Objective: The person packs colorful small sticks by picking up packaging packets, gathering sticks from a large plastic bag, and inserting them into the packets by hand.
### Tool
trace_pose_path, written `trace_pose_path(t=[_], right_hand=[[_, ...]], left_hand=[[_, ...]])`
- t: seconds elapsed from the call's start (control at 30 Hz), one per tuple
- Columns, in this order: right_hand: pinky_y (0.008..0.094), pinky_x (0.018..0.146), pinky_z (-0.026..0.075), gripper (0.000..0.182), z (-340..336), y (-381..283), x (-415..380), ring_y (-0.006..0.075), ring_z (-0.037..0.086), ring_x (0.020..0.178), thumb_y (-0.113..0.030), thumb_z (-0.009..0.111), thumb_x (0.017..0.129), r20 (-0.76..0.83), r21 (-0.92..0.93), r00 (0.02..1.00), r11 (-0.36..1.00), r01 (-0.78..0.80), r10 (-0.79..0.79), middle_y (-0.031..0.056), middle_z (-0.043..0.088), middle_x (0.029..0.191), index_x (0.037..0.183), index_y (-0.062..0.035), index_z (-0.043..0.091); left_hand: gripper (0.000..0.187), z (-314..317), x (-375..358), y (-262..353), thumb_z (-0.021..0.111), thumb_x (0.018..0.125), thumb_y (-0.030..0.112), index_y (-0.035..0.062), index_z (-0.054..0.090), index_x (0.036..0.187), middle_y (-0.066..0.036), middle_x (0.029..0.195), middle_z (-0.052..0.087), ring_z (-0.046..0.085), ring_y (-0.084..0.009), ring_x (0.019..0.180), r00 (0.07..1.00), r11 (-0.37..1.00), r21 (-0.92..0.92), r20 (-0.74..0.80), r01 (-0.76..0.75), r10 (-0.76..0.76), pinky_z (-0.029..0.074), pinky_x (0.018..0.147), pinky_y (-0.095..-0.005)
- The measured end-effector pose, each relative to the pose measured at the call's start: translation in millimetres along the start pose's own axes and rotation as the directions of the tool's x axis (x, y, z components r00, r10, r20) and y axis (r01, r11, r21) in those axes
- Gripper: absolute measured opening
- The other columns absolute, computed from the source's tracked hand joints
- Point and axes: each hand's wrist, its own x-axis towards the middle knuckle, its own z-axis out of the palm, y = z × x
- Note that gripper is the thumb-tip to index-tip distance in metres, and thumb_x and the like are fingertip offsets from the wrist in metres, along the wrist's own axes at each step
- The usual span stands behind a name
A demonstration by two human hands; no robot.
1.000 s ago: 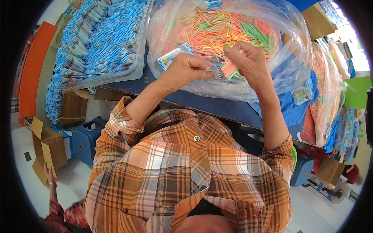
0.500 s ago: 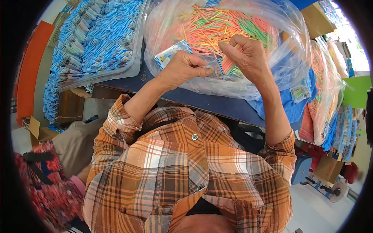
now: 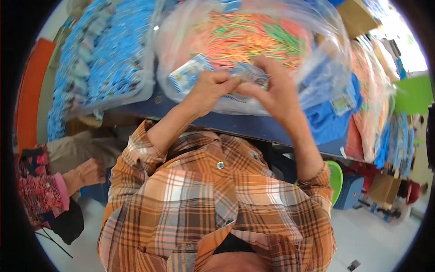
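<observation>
Mid-frame, left hand [image 3: 209, 90] and right hand [image 3: 276, 93] both pinch a flimsy, light packet [image 3: 249, 72]; its slippery film is best gripped by the edges.

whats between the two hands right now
A small blue-edged packet, pinched by the left hand and right hand, in the blurred head view.
</observation>
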Motion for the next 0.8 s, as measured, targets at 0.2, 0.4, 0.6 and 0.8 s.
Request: trace_pose_path(t=[0.2,0.4,0.6,0.8], right_hand=[[0.0314,0.069,0.052,0.028,-37,0,-38,0.0255,0.067,0.079,-0.006,0.066,0.082,0.045,0.174,0.987,0.972,-0.159,0.153,0.0144,0.068,0.091,0.109,-0.0003,0.063],[0.024,0.067,0.049,0.02,-187,73,-74,0.0122,0.063,0.072,-0.005,0.065,0.085,-0.511,0.198,0.723,0.882,-0.428,0.465,0.0056,0.066,0.083,0.104,0.0021,0.064],[0.0327,0.076,0.05,0.022,-201,185,-120,0.0229,0.063,0.085,-0.006,0.07,0.079,-0.328,-0.714,0.938,0.621,-0.323,0.111,0.0113,0.066,0.09,0.101,-0.001,0.068],[0.0363,0.075,0.05,0.014,-121,101,-32,0.0288,0.062,0.085,-0.001,0.063,0.076,-0.092,-0.535,0.99,0.843,0.045,-0.111,0.0127,0.064,0.093,0.09,-0.0018,0.067]], left_hand=[[0.017,26,0,15,0.065,0.087,0.012,-0.001,0.07,0.097,-0.005,0.09,0.07,0.061,-0.0091,0.08,0.997,0.995,0.092,0.064,-0.046,0.04,0.048,0.07,-0.022],[0.017,-14,-2,3,0.069,0.079,0.004,0.0027,0.07,0.096,-0.007,0.089,0.069,0.063,-0.0143,0.076,0.931,0.831,0.471,-0.052,-0.296,0.361,0.047,0.065,-0.0253],[0.044,-49,-5,6,0.075,0.067,0.011,0.0074,0.065,0.11,-0.007,0.111,0.06,0.05,-0.0297,0.106,0.854,0.308,0.934,-0.007,-0.18,0.52,0.042,0.084,-0.0391],[0.058,-59,-11,2,0.077,0.066,0.017,0.0108,0.058,0.12,-0.005,0.118,0.056,0.048,-0.029,0.109,0.905,0.133,0.991,-0.043,-0.015,0.424,0.037,0.086,-0.0433]])
